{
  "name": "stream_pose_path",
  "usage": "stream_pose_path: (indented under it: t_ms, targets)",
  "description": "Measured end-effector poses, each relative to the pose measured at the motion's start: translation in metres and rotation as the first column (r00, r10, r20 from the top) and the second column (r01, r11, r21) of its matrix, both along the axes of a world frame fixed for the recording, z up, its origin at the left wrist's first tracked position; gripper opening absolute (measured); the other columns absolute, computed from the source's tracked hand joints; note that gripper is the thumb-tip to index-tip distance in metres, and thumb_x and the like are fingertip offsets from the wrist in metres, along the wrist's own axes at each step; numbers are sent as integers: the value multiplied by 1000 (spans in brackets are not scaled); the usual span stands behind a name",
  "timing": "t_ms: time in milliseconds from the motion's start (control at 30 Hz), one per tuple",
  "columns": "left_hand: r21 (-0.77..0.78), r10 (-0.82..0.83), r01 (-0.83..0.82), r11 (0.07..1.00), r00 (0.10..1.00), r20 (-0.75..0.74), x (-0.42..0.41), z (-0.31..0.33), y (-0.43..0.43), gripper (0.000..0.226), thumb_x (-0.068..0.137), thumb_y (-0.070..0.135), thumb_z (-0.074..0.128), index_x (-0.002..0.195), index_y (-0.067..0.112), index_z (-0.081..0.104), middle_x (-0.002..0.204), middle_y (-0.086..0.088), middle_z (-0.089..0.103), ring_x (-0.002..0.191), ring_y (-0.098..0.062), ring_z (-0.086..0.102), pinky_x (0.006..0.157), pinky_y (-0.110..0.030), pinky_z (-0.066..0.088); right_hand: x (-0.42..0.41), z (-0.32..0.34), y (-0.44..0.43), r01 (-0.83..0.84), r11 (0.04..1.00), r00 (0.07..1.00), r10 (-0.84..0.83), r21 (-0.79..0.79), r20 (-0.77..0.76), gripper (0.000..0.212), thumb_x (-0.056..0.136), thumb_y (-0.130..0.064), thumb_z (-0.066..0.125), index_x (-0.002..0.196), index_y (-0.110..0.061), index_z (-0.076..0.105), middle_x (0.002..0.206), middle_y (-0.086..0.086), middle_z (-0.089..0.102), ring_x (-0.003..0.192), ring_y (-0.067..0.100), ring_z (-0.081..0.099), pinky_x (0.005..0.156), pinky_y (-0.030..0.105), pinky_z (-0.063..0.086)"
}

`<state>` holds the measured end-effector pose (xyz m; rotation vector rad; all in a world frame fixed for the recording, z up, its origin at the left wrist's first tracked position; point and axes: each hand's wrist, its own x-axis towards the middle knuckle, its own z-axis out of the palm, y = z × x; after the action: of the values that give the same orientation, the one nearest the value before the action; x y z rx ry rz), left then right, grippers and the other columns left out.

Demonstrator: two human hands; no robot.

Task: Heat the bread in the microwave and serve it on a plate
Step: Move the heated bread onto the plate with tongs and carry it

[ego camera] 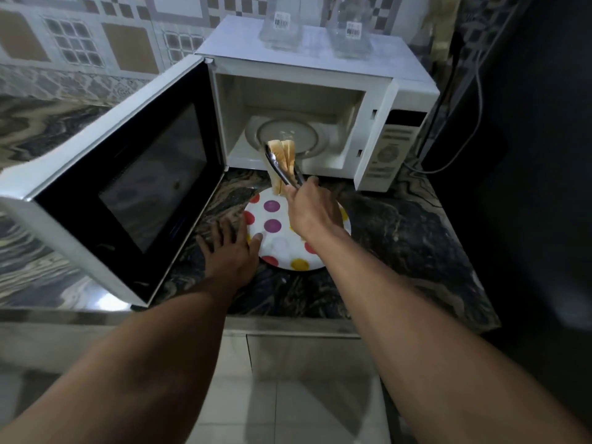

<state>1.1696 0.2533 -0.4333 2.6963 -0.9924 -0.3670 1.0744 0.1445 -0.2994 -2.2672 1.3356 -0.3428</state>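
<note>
The white microwave (378,100) stands on the counter with its door (128,187) swung wide to the left. Inside lies the glass turntable (315,142). My right hand (309,209) grips metal tongs (282,168), which clamp slices of bread (282,155) held on edge in front of the microwave's opening, above the far rim of a white plate (282,248) with coloured dots. My left hand (232,248) rests flat on the counter with spread fingers, its thumb touching the plate's left rim.
Two clear glass jars (278,24) (350,30) stand on the microwave's top. A grey cable (474,100) hangs at the right beside a dark wall. The dark marble counter (400,251) ends in an edge near me, above tiled floor.
</note>
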Motion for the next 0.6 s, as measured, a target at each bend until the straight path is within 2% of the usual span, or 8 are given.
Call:
stream_pose_path:
  t_ms: [100,200,300,600]
  targets:
    - [33,38,-38,999,999,4,-8,-1,-2,67,100,65,11,158,38,-6,167,-10,-7,152,-34,-17,112,-67,-17,-16,-10,15,-1,999,1000,0,34,22,45,103,-41,42,133,-9,45,127,15,58,109,36,59,72,36,38]
    - [98,52,-44,994,996,-75,-5,3,-5,67,97,69,8,157,42,-7,167,-6,-13,151,-32,-22,113,-66,-18,-28,-23,26,0,997,1000,0,75,0,50,104,-40,40,142,-9,38,131,16,57,113,37,58,74,37,37]
    - [132,46,-31,991,993,-111,-1,6,-5,67,96,71,8,156,44,-9,167,-5,-15,151,-30,-23,113,-65,-19,-34,-40,32,22,997,1000,-20,77,-23,47,104,-42,38,137,-8,42,127,16,60,109,36,60,72,37,40]
    - [140,13,4,990,992,-123,0,4,-4,70,94,73,7,155,44,-12,166,-7,-17,150,-32,-23,112,-65,-19,-42,-68,41,20,999,999,-19,34,-31,48,105,-39,38,137,-4,40,117,18,64,100,36,64,68,39,47]
